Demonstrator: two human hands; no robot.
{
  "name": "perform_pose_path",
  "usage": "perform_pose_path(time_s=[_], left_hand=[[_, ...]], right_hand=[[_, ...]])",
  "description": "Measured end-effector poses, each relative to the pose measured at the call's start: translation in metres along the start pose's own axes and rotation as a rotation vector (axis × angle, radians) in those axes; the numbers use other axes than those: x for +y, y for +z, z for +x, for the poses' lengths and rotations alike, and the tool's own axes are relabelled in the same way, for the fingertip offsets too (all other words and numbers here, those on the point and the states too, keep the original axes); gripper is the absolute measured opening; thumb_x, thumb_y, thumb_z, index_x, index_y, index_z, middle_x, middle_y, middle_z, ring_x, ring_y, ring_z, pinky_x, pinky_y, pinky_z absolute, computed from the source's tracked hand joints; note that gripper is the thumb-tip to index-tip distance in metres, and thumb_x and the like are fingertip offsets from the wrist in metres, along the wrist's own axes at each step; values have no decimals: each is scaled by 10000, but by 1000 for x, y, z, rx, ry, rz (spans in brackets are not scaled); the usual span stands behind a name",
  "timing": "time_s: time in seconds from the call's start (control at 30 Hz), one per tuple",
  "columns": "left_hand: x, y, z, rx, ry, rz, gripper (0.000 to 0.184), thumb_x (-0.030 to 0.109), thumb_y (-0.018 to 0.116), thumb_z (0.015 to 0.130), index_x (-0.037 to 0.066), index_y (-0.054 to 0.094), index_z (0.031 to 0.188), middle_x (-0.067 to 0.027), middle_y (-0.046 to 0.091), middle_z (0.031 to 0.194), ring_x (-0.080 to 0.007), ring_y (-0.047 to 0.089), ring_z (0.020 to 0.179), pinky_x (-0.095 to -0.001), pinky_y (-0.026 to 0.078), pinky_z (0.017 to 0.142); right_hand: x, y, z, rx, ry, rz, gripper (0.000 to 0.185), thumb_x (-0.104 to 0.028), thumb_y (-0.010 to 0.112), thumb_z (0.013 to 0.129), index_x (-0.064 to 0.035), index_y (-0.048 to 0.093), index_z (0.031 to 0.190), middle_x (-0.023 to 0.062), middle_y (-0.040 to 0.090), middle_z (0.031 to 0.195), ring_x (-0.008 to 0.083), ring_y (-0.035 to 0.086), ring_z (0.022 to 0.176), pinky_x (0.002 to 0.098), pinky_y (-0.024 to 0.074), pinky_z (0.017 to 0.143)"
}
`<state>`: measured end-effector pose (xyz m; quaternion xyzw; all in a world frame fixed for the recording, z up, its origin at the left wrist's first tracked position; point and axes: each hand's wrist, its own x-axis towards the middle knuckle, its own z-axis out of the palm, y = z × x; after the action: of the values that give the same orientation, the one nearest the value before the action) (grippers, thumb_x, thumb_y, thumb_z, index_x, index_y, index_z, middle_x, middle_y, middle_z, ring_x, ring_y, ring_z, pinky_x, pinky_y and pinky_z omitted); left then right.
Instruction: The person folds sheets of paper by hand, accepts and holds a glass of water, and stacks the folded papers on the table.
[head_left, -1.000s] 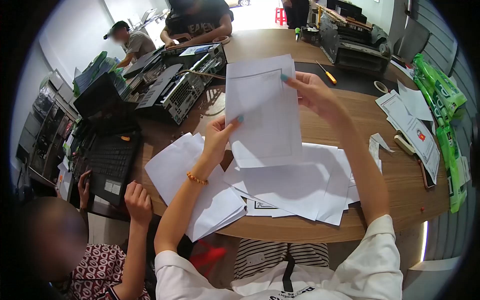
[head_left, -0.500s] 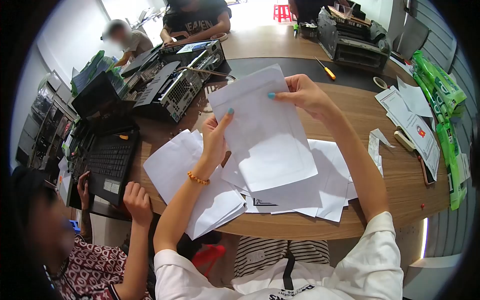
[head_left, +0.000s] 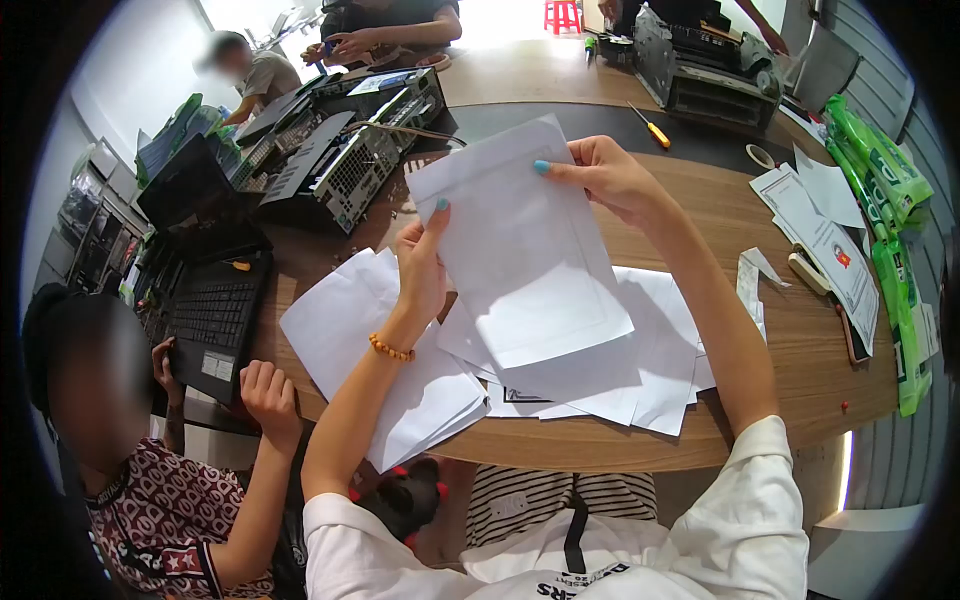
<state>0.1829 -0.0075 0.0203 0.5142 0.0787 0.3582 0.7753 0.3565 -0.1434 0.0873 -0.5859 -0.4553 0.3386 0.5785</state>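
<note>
Both my hands hold up a sheet of white paper [head_left: 530, 260], tilted over the table. My left hand [head_left: 424, 270] pinches its left edge, thumb on top. At the upper right edge, my right hand [head_left: 610, 180] grips it between thumb and fingers. Faint lines show through the sheet; whether it is one sheet or more I cannot tell. Beneath my left forearm lies a stack of white papers [head_left: 345, 310]. More loose white sheets [head_left: 660, 350] are spread under the held paper, one with a dark printed corner showing.
An opened computer case [head_left: 350, 180] and a laptop [head_left: 215, 310] stand to the left, beside a seated person. A yellow-handled screwdriver [head_left: 657, 134], a tape roll [head_left: 760, 156] and a printed certificate [head_left: 835, 245] lie to the right. A disassembled machine [head_left: 705, 75] stands at the back.
The held paper and my left hand have shifted slightly left and up in view. The seated person at left has raised their head. The person at the back has lifted their hands.
</note>
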Motion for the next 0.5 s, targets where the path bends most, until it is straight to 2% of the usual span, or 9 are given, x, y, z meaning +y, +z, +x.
perform_pose_path(time_s=[0.07,0.23,0.3,0.5], left_hand=[[-3,-6,2,-28,28,57,265,229,504,831,-25,551,888,-83,595,862,-143,582,760,-267,480,694],[-2,-11,6,-40,19,-41,313,280,482,840,-18,544,915,-74,594,866,-129,576,773,-247,467,707],[1,-9,6,-29,21,-48,326,293,476,842,-17,542,922,-73,592,874,-123,574,775,-242,462,708],[-1,-14,8,29,25,93,290,256,467,851,-14,549,916,-72,585,900,-101,554,804,-234,448,693]], right_hand=[[1,-1,0,-6,4,1,278,-156,625,735,68,583,893,95,604,766,118,566,642,238,453,596],[7,-7,3,-32,1,-35,294,-166,623,738,65,579,914,87,602,769,119,567,658,235,450,598],[8,-9,3,-70,12,-17,295,-189,625,748,46,573,917,51,599,763,86,551,645,216,438,595],[9,-11,2,-60,56,57,270,-159,612,753,42,577,931,48,603,779,75,548,639,197,432,576]])
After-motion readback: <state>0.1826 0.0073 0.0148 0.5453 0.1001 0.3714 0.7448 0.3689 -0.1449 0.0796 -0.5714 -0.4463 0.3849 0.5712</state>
